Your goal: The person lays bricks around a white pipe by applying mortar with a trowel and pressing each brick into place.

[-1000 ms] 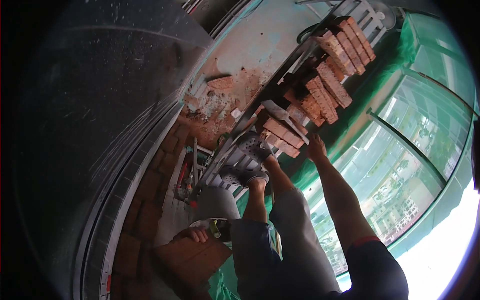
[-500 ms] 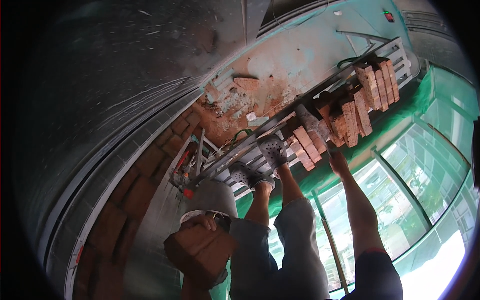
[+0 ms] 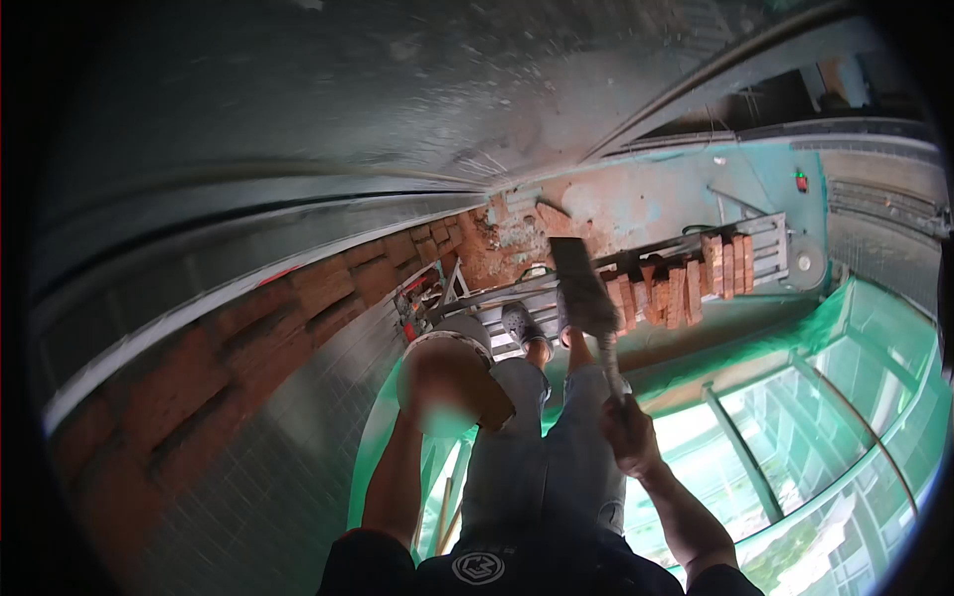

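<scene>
While R hand (image 3: 629,437) holds trowel (image 3: 582,283), it's higher than b4.

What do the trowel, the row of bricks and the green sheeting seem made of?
Trowel: probably metal, flat and dull dark grey, though blurred. Bricks: likely fired clay, matt and reddish-brown, with uneven edges. Green sheeting: perhaps plastic netting or cloth, thin and creased, since light shows through.

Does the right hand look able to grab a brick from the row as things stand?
Probably not right now: the right hand is closed around the trowel by its handle, though the row of bricks looks mostly open from above.
</scene>
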Demonstrator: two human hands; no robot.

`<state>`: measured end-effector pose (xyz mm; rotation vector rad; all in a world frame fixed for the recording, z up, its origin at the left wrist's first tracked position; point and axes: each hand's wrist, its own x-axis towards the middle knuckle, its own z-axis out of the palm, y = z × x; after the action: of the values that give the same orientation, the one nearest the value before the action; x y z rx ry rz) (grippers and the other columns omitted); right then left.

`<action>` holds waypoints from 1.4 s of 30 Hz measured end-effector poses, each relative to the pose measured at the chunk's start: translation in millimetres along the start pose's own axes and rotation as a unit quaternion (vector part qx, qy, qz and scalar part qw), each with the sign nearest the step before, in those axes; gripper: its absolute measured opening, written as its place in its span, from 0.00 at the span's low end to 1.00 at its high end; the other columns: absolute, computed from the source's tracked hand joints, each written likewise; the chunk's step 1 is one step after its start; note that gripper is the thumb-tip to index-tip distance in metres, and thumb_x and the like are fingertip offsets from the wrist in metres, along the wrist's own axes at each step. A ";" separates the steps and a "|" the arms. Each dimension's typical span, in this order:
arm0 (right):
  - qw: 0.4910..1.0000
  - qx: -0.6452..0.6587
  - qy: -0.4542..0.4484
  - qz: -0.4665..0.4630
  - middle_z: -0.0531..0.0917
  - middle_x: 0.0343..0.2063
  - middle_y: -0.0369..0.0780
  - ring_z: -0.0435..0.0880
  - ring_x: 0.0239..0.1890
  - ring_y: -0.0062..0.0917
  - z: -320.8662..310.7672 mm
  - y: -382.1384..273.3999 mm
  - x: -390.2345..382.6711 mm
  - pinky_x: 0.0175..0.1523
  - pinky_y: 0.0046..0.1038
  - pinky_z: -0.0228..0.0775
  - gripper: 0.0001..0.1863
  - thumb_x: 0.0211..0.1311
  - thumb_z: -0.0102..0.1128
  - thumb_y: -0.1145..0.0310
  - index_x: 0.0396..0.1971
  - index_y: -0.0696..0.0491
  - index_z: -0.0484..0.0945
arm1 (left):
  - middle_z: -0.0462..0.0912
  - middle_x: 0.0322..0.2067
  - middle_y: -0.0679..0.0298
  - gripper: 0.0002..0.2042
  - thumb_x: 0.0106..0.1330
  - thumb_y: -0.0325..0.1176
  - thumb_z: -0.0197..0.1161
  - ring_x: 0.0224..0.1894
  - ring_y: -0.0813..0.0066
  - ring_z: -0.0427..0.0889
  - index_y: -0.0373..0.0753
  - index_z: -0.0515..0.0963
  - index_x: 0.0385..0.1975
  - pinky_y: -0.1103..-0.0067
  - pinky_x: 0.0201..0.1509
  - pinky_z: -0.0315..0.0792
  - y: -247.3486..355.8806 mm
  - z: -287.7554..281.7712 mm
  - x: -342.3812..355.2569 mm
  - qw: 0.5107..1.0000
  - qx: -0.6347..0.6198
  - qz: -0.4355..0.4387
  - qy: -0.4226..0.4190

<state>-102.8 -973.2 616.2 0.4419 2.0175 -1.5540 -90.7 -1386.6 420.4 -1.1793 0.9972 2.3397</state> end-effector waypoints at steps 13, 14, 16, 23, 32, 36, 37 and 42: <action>0.907 -0.359 -0.167 -0.146 0.78 0.34 0.45 0.80 0.32 0.46 42.3 -133.7 -71.6 0.35 0.44 0.71 0.08 0.68 0.45 0.64 0.37 0.50 0.73 | 0.83 0.28 0.58 0.15 0.57 0.30 0.46 0.34 0.71 0.79 0.26 0.79 0.27 0.75 0.42 0.72 36.5 8.9 -98.0 0.898 0.323 0.300 0.009; 0.875 -0.399 -0.178 -0.207 0.79 0.32 0.46 0.79 0.32 0.47 36.6 -163.8 -70.9 0.33 0.42 0.72 0.09 0.68 0.45 0.65 0.37 0.52 0.73 | 0.83 0.28 0.58 0.15 0.57 0.30 0.46 0.34 0.71 0.79 0.26 0.79 0.27 0.75 0.42 0.72 43.0 18.3 -99.5 0.898 0.315 0.307 0.006; 0.840 -0.426 -0.155 -0.297 0.79 0.24 0.47 0.79 0.27 0.46 24.6 -212.5 -82.2 0.28 0.40 0.70 0.10 0.68 0.46 0.63 0.35 0.53 0.73 | 0.83 0.28 0.57 0.15 0.57 0.30 0.45 0.33 0.71 0.79 0.28 0.79 0.27 0.76 0.41 0.72 46.3 29.2 -116.4 0.895 0.318 0.311 0.007; 0.895 -0.380 -0.140 -0.185 0.79 0.24 0.50 0.78 0.30 0.48 59.9 -216.2 -88.4 0.34 0.45 0.69 0.15 0.65 0.51 0.58 0.34 0.55 0.76 | 0.81 0.24 0.60 0.12 0.55 0.31 0.50 0.30 0.71 0.78 0.32 0.80 0.24 0.75 0.37 0.72 69.5 33.8 -118.2 0.809 0.429 0.399 0.038; 0.934 -0.237 -0.077 -0.256 0.76 0.17 0.49 0.78 0.20 0.47 57.8 -301.0 -127.4 0.24 0.39 0.68 0.15 0.66 0.51 0.58 0.30 0.56 0.73 | 0.82 0.24 0.57 0.13 0.54 0.30 0.47 0.30 0.69 0.81 0.31 0.79 0.23 0.76 0.33 0.73 54.5 21.0 -158.0 0.840 0.359 0.401 0.065; 0.880 -0.412 -0.145 -0.190 0.80 0.26 0.47 0.81 0.30 0.44 80.6 -245.1 -114.2 0.34 0.42 0.72 0.16 0.64 0.52 0.54 0.37 0.52 0.76 | 0.83 0.27 0.58 0.11 0.54 0.27 0.48 0.31 0.71 0.81 0.30 0.79 0.25 0.76 0.35 0.73 54.6 0.2 -137.5 0.771 0.374 0.511 0.068; 0.850 -0.482 -0.158 -0.145 0.81 0.32 0.45 0.81 0.36 0.43 86.1 -222.9 -106.2 0.39 0.44 0.73 0.17 0.65 0.51 0.51 0.39 0.49 0.78 | 0.84 0.28 0.58 0.11 0.55 0.27 0.49 0.31 0.71 0.80 0.31 0.80 0.26 0.76 0.36 0.74 48.6 -18.3 -127.6 0.622 0.493 0.597 0.120; 0.880 -0.414 -0.133 -0.191 0.80 0.26 0.47 0.81 0.30 0.45 78.2 -247.7 -109.9 0.32 0.43 0.71 0.15 0.65 0.53 0.53 0.34 0.51 0.77 | 0.83 0.34 0.57 0.13 0.61 0.28 0.48 0.35 0.70 0.80 0.30 0.81 0.32 0.75 0.41 0.75 55.2 8.7 -153.7 0.937 0.110 0.301 -0.136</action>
<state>-137.9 -1109.1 860.9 -0.5031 2.3748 -0.7224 -34.9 -1416.8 571.1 -0.4798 1.6340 2.6322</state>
